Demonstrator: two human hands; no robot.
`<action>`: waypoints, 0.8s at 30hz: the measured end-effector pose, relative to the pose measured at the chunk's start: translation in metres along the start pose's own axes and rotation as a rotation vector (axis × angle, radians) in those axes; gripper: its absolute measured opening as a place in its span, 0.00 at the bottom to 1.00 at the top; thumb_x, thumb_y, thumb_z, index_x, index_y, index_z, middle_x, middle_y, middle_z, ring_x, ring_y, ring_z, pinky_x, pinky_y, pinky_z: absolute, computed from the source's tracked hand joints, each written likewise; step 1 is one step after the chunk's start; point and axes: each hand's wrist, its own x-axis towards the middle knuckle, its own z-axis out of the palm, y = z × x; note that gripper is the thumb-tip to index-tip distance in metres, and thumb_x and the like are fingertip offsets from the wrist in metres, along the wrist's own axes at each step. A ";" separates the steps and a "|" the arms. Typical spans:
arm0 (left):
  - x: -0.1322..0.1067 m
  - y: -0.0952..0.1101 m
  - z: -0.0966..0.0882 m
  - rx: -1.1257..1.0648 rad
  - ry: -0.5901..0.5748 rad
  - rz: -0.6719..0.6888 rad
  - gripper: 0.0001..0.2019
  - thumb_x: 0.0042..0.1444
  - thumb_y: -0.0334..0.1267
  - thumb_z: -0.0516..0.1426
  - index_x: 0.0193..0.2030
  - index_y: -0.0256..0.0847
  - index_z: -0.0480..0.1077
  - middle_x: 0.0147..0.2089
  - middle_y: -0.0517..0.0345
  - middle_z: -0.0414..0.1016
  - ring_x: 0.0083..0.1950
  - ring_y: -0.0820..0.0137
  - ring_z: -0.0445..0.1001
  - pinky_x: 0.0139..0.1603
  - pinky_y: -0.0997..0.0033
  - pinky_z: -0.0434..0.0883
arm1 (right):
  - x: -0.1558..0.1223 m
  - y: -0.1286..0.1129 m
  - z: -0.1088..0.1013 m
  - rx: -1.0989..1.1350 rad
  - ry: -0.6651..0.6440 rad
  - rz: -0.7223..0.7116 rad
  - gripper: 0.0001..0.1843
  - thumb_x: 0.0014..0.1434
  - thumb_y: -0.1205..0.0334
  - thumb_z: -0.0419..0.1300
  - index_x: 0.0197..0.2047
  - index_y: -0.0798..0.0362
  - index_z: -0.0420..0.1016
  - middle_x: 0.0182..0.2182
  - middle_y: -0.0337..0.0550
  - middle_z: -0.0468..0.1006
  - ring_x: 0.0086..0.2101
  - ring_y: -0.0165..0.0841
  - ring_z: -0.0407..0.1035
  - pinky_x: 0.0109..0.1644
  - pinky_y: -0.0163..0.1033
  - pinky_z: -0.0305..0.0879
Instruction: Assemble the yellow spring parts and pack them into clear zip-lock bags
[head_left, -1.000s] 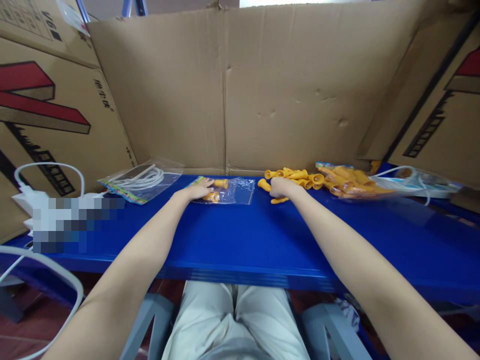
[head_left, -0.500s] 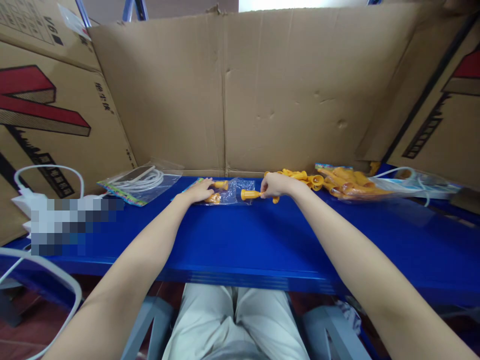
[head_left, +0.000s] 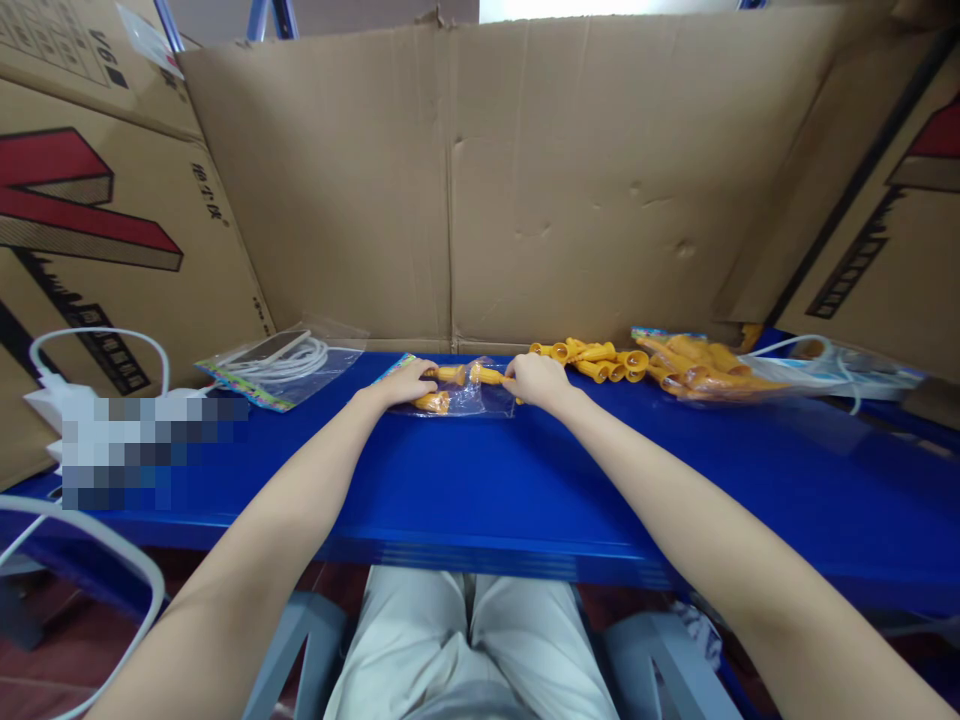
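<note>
A small clear plastic bag lies on the blue table, with a few yellow plastic pieces inside. My left hand rests on the bag's left end, fingers curled on its edge. My right hand is closed on a yellow plastic piece, which pokes into the bag's right side. A loose pile of the same yellow pieces lies just to the right of that hand.
A filled bag of yellow pieces lies further right, beside a bag with white cord. At the left lie a bag with white cable and a white charger with cord. Cardboard walls close in the table.
My right hand picked a yellow piece from the loose pile and carried it left into the clear bag. My left hand stayed on the bag.
</note>
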 end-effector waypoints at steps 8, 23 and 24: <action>-0.001 -0.001 0.000 -0.075 0.007 0.000 0.21 0.47 0.41 0.50 0.49 0.39 0.67 0.52 0.54 0.70 0.56 0.64 0.66 0.58 0.67 0.61 | 0.000 -0.003 0.004 0.029 0.028 -0.011 0.16 0.57 0.60 0.53 0.45 0.51 0.78 0.41 0.50 0.78 0.44 0.42 0.72 0.44 0.42 0.66; 0.004 -0.006 0.004 -0.250 0.067 0.070 0.12 0.42 0.38 0.51 0.34 0.39 0.67 0.39 0.55 0.72 0.43 0.64 0.71 0.45 0.67 0.66 | -0.001 -0.006 0.003 0.013 0.050 -0.006 0.15 0.56 0.63 0.54 0.44 0.54 0.78 0.39 0.51 0.79 0.43 0.41 0.72 0.44 0.41 0.66; 0.004 -0.006 0.003 -0.262 0.066 0.067 0.11 0.43 0.38 0.51 0.34 0.39 0.67 0.39 0.55 0.72 0.43 0.64 0.71 0.45 0.67 0.66 | -0.002 -0.007 0.004 0.007 0.053 -0.009 0.16 0.56 0.63 0.54 0.44 0.55 0.78 0.40 0.52 0.79 0.43 0.41 0.72 0.44 0.41 0.66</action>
